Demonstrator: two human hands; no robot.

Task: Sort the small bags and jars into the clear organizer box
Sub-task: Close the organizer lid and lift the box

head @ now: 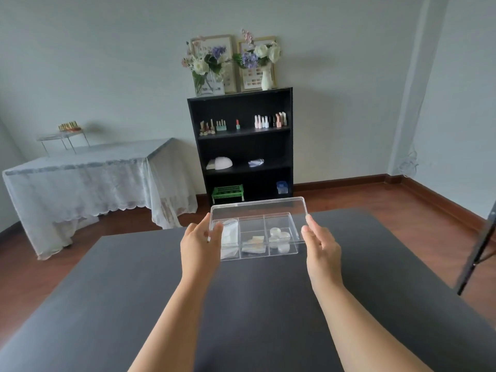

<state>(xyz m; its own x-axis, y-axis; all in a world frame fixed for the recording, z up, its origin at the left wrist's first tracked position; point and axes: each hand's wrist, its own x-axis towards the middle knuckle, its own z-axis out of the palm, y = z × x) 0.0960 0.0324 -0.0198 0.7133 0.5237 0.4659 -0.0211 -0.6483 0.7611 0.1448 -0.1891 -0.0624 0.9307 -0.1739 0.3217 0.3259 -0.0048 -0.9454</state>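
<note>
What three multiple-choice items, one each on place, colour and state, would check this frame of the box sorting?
1. Where do the jars lie in the box?
A. right compartment
B. middle compartment
C. outside it

2. What colour is the table under the box?
A. white
B. dark grey
C. red

3. How is the lid?
A. lying flat on the table
B. missing
C. held over the box by both hands

Answers:
1 A: the small round jars sit in the rightmost section.
2 B: the bare surface around the box is dark grey.
3 C: the left hand and the right hand grip its ends, with its near edge above the compartments.
</note>
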